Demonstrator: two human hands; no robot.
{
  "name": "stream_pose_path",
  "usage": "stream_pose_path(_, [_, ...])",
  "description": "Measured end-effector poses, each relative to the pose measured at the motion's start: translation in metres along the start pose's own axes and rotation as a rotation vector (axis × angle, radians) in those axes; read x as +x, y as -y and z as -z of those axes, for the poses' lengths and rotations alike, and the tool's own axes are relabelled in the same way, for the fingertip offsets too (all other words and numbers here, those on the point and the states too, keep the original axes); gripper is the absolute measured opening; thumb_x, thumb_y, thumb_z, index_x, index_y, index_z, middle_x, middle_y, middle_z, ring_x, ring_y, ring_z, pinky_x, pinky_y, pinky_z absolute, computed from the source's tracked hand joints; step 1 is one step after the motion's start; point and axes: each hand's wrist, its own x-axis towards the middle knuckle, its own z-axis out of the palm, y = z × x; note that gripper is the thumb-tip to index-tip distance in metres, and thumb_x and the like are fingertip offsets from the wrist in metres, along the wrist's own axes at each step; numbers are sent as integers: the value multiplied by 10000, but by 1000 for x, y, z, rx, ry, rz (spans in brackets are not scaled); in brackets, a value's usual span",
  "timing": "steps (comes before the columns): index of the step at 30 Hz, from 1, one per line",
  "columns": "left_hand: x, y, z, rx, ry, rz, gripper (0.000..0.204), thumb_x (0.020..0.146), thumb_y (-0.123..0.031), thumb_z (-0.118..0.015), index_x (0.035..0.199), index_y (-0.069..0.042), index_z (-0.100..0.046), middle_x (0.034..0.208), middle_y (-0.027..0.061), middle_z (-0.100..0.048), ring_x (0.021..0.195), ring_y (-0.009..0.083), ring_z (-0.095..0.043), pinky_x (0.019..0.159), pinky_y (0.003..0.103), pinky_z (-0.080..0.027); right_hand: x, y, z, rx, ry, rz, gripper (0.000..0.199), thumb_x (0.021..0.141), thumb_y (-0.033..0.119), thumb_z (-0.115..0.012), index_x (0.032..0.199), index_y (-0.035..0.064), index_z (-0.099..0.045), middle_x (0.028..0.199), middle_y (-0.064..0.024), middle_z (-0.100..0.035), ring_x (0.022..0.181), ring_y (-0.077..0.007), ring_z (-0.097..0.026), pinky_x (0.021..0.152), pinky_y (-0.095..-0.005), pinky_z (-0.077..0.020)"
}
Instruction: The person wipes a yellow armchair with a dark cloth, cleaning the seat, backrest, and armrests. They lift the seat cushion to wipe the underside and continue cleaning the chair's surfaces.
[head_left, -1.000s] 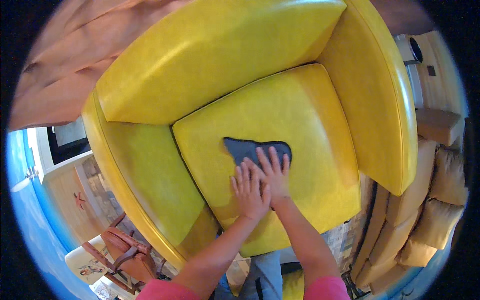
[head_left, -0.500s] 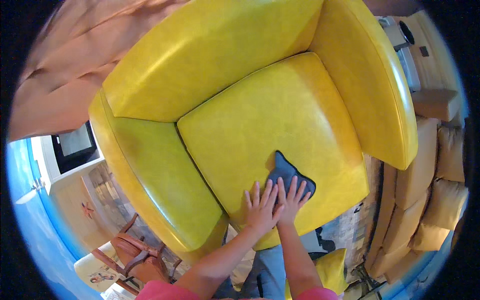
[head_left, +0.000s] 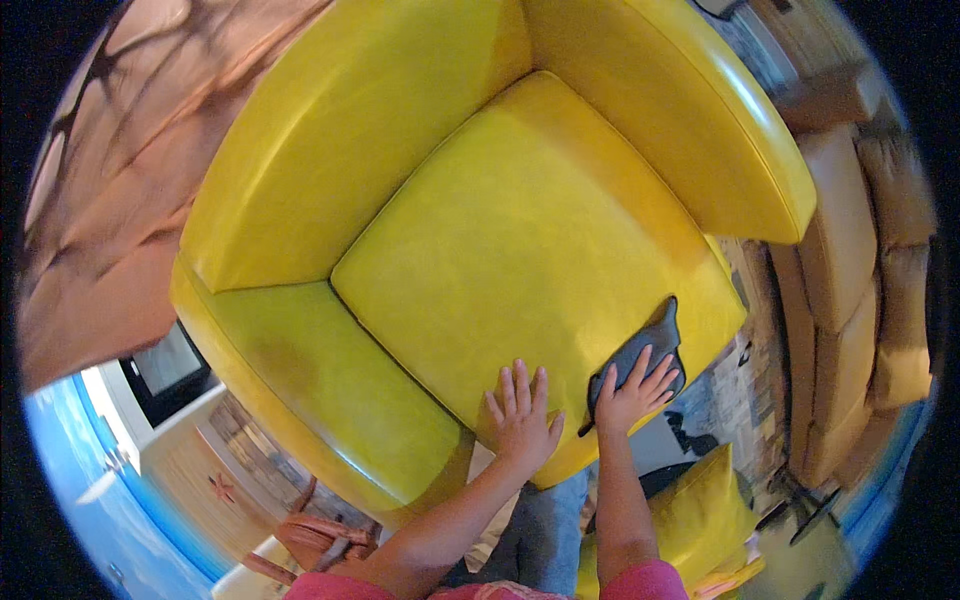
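Here, at the centre of the frame, we look straight down on a glossy yellow armchair [head_left: 300, 190] whose square seat cushion [head_left: 520, 260] fills the middle of the picture. Our right hand [head_left: 632, 392] lies flat with its fingers spread on a dark grey cloth [head_left: 655, 335], pressing it against the cushion's front right corner, at the lower right of the seat; the hand grips nothing, its palm merely resting on the fabric, and the cloth's upper end pokes out beyond the fingertips toward the chair's edge. Our left hand [head_left: 520, 425] is likewise open and empty, fingers splayed and palm down on the bare front edge of the cushion, just beside the right one and apart from the cloth. Both forearms rise from the lower edge of the frame, pink sleeves showing at the bottom. A tan sofa [head_left: 850, 300] runs down the right side of the picture, a yellow cushion [head_left: 700, 500] lies at the lower right below the chair, and a wooden chair [head_left: 320, 535] shows at the lower left.
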Motion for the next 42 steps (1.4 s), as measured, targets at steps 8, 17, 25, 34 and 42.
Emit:
stream_pose_path(8, [10,16,-2,205,75,-97,897,880,-530,-598,1550,-70,-217,1602,283,-59,1468,490,-70,1087,696,-211,-124,24,-2,126,82,-127,805,808,421,-693,1512,219,-360,1592,-252,-162,1458,-509,-96,1110,-683,-147])
stream_pose_path(17, [17,19,1,253,71,-93,1089,810,-616,-655,1560,-47,-106,1598,296,31,1462,515,22,1083,722,-168,-56,-13,-14,395,-61,-378,810,909,391,-660,1565,196,-226,1582,-278,-136,1408,-512,-232,1102,-579,-294])
stream_pose_path(25, [16,31,-14,258,-81,-97,1112,785,-622,-678,1571,-92,-98,1614,257,39,1474,487,21,1067,747,-153,-125,-39,-68,1761,211,-1027,728,999,606,-339,1539,123,-271,1529,-142,-370,1348,-343,-418,1080,-451,-383])
stream_pose_path(34, [-32,24,8,263,-77,-155,1037,799,-618,-660,1575,-150,-155,1622,240,16,1485,461,14,1092,732,-83,-127,-33,-29,2035,288,-1130,638,996,584,-362,1402,105,-472,1340,-100,-576,1165,-274,-584,972,-401,-485])
stream_pose_path(42, [-73,9,100,40,-172,-185,928,850,-597,-602,1566,-154,-212,1617,233,-95,1497,408,-60,1107,711,-64,-142,-18,44,1970,167,-1122,603,1011,509,-415,1371,27,-463,1296,-138,-574,1161,-299,-553,995,-373,-438])
